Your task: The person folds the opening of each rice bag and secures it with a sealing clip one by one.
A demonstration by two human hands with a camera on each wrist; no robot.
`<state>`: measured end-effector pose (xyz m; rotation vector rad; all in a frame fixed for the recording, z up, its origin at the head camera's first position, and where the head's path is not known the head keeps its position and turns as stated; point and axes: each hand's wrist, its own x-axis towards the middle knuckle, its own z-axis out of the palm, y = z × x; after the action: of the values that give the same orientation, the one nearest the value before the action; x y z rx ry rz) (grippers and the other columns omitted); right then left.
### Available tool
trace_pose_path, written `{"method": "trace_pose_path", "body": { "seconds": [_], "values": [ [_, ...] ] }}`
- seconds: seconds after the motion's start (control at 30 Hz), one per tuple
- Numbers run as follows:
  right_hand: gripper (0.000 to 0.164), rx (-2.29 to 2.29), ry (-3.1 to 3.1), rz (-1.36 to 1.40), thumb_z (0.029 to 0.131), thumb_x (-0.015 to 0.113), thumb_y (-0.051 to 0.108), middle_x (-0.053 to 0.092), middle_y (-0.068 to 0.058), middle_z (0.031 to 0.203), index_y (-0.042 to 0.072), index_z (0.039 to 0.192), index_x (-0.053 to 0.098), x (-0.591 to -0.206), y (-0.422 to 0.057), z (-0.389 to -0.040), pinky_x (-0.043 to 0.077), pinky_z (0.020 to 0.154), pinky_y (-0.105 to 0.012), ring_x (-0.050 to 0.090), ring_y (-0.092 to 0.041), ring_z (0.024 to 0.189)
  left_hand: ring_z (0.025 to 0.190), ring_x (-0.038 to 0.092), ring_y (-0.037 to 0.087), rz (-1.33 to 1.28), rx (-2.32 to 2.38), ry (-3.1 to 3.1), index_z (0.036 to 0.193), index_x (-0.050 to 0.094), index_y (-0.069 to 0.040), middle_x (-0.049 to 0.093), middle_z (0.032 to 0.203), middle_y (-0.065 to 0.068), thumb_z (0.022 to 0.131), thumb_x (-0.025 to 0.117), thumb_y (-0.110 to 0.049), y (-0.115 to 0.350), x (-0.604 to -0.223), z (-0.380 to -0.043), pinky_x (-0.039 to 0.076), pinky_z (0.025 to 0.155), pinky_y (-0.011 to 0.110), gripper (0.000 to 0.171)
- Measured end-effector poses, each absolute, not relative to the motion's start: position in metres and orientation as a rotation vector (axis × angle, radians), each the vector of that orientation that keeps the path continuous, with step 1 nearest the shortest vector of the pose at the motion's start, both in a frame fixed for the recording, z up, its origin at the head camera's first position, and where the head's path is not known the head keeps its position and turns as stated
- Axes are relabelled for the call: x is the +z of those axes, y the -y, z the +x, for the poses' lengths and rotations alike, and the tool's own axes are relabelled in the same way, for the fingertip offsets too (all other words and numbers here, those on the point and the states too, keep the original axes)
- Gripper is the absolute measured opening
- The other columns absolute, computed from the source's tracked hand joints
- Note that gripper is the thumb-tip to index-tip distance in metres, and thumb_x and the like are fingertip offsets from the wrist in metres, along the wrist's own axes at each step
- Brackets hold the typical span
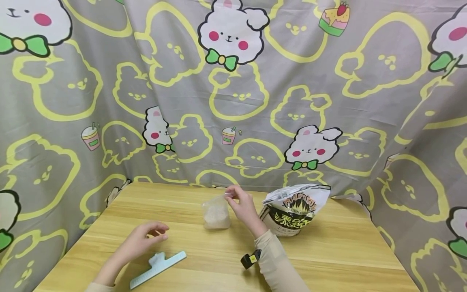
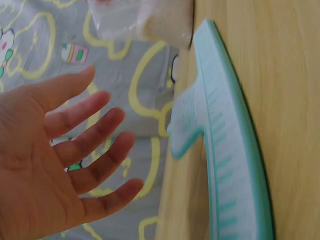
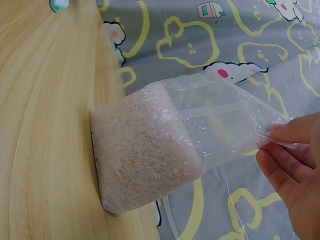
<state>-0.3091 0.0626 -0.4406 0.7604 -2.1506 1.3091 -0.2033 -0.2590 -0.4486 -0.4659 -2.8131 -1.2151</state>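
Observation:
A clear plastic bag of rice stands on the wooden table, its lower part filled with white grains. My right hand pinches the bag's top corner between thumb and fingers; in the right wrist view the upper film stretches toward that hand. My left hand hovers over the table with fingers loosely bent and nothing in them. Just below it lies a pale blue bag clip with a ruler-like edge. The left wrist view shows this clip beside the spread fingers.
A large printed bag, folded over at its top, stands right of my right forearm. A black strap-mounted device sits at my right wrist. Patterned grey curtain hangs behind and along both sides of the table.

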Motion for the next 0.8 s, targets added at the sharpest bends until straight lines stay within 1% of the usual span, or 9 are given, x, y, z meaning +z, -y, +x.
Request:
{"method": "trace_pose_path", "body": {
  "seconds": [0.07,0.2,0.33,0.43,0.63,0.8],
  "values": [
    [0.015,1.306,2.153,0.761,0.085,0.072,0.001,0.072,-0.009,0.085,0.007,0.096,0.063,-0.44,-0.062,-0.309,0.059,0.075,-0.03,0.07,-0.02,0.077,0.087,0.061,0.007,-0.499,-1.265,2.851,0.114,0.066,-0.001,0.068,0.11,0.016,0.092,0.067,-0.025,0.265,-0.45,-0.201,0.051,0.069,0.021,0.032],
    [0.015,1.303,2.152,0.762,0.085,0.071,0.001,0.072,-0.009,0.085,0.007,0.096,0.063,-0.439,-0.062,-0.309,0.059,0.075,-0.03,0.07,-0.02,0.077,0.085,0.058,0.006,-0.559,-1.333,2.942,0.118,0.063,0.0,0.066,0.107,0.013,0.093,0.066,-0.027,0.274,-0.453,-0.2,0.051,0.068,0.021,0.037],
    [0.015,1.307,2.161,0.756,0.085,0.071,0.002,0.071,-0.008,0.085,0.007,0.096,0.063,-0.439,-0.062,-0.308,0.059,0.076,-0.031,0.07,-0.02,0.077,0.084,0.057,0.007,-0.65,-1.42,2.973,0.123,0.059,0.003,0.064,0.108,0.016,0.093,0.066,-0.023,0.281,-0.457,-0.199,0.05,0.068,0.021,0.041],
    [0.014,1.307,2.169,0.753,0.086,0.071,0.002,0.071,-0.008,0.085,0.007,0.096,0.063,-0.438,-0.062,-0.307,0.059,0.076,-0.031,0.07,-0.02,0.077,0.083,0.058,0.006,-0.71,-1.496,2.969,0.123,0.057,0.006,0.062,0.108,0.019,0.092,0.068,-0.02,0.284,-0.461,-0.2,0.05,0.068,0.021,0.042],
    [0.014,1.312,2.166,0.762,0.086,0.071,0.002,0.071,-0.008,0.086,0.007,0.097,0.063,-0.437,-0.062,-0.306,0.059,0.076,-0.031,0.069,-0.02,0.077,0.09,0.058,0.002,-0.78,-1.609,2.964,0.125,0.055,0.007,0.062,0.113,0.02,0.091,0.068,-0.018,0.29,-0.468,-0.201,0.05,0.073,0.019,0.044],
    [0.014,1.315,2.143,0.774,0.085,0.071,0.002,0.072,-0.009,0.085,0.006,0.096,0.063,-0.437,-0.063,-0.305,0.059,0.075,-0.032,0.07,-0.021,0.077,0.094,0.057,0.004,-0.8,-1.636,2.958,0.126,0.055,0.007,0.061,0.118,0.024,0.091,0.068,-0.017,0.296,-0.475,-0.204,0.049,0.076,0.018,0.045]
  ]
}}
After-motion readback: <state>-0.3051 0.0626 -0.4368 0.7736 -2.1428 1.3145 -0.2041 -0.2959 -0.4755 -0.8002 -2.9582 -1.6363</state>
